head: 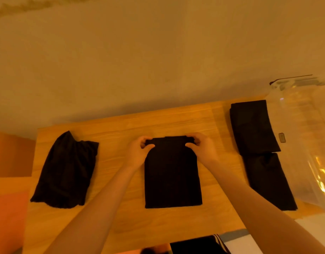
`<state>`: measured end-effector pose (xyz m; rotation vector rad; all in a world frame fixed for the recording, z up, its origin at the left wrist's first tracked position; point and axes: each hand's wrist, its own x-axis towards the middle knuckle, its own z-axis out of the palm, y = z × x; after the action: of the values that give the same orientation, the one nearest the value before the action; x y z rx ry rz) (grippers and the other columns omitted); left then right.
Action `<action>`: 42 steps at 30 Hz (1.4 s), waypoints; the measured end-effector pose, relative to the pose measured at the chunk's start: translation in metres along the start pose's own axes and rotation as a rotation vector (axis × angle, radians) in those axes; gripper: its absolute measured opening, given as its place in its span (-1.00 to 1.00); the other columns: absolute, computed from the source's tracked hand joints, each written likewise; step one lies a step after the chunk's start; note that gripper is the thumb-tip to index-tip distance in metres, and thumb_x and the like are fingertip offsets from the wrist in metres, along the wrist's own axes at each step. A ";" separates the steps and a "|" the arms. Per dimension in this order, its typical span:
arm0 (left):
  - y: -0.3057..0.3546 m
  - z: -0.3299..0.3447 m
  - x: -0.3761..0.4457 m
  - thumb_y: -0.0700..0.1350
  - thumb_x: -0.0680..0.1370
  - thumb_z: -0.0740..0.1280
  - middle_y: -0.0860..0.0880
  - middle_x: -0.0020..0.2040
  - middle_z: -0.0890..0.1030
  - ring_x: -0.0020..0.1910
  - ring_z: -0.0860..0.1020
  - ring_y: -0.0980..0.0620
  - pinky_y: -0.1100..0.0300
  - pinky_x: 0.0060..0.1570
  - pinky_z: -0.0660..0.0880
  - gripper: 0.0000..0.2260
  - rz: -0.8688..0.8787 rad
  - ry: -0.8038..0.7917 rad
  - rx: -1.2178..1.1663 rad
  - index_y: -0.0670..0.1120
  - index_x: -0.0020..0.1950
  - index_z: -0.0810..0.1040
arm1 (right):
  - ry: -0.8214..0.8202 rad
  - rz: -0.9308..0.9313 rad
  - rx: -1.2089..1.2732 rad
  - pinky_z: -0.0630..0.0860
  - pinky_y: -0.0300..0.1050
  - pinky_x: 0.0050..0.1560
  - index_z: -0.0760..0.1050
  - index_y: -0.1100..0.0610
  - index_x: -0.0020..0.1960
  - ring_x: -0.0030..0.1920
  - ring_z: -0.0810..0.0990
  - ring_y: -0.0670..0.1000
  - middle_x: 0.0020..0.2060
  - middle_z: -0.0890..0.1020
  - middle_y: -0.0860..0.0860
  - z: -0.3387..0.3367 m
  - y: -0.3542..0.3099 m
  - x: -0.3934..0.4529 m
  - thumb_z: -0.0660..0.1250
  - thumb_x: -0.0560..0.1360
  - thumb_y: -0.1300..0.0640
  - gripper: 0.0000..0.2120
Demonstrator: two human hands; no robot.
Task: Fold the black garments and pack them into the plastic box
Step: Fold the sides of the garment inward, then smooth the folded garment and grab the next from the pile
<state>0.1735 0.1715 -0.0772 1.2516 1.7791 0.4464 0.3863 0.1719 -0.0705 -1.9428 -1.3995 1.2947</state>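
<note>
Both my left hand (137, 151) and right hand (202, 147) pinch the far corners of the folded black garment (172, 176) on the wooden table (121, 213).

The table (121, 213) is light wood with a smooth, matt finish and visible grain. The black garments (172, 173) are soft matt cloth. The plastic box (302, 143) is clear and glossy, with bright reflections.
</note>
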 end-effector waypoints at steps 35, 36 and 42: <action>-0.025 0.046 -0.025 0.20 0.57 -0.07 -0.09 0.54 -0.16 0.43 -0.33 0.04 0.02 0.44 -0.28 -0.37 0.367 0.027 0.875 -0.10 0.52 -0.13 | -0.007 -0.419 -0.887 -0.23 0.04 0.44 -0.12 0.12 0.50 0.48 -0.18 -0.04 0.47 -0.12 -0.02 0.050 0.032 -0.012 -0.44 0.47 -0.28 -0.26; -0.025 0.046 -0.025 0.20 0.57 -0.06 -0.09 0.54 -0.16 0.43 -0.34 0.04 0.02 0.45 -0.28 -0.37 0.367 0.029 0.871 -0.10 0.53 -0.13 | -0.006 -0.423 -0.879 -0.24 0.03 0.44 -0.10 0.11 0.51 0.47 -0.19 -0.05 0.47 -0.11 -0.02 0.049 0.031 -0.012 -0.44 0.47 -0.28 -0.25; -0.026 0.049 -0.022 0.23 0.55 -0.12 -0.08 0.54 -0.15 0.49 -0.26 0.01 0.00 0.47 -0.24 -0.36 0.368 0.055 0.883 -0.09 0.53 -0.13 | 0.006 -0.436 -0.887 -0.31 0.00 0.43 -0.14 0.09 0.51 0.45 -0.26 -0.09 0.51 -0.11 -0.01 0.049 0.030 -0.011 -0.36 0.48 -0.29 -0.28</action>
<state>0.2009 0.1317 -0.1121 2.2069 1.8486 -0.1540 0.3594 0.1407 -0.1119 -1.9013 -2.4938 0.4759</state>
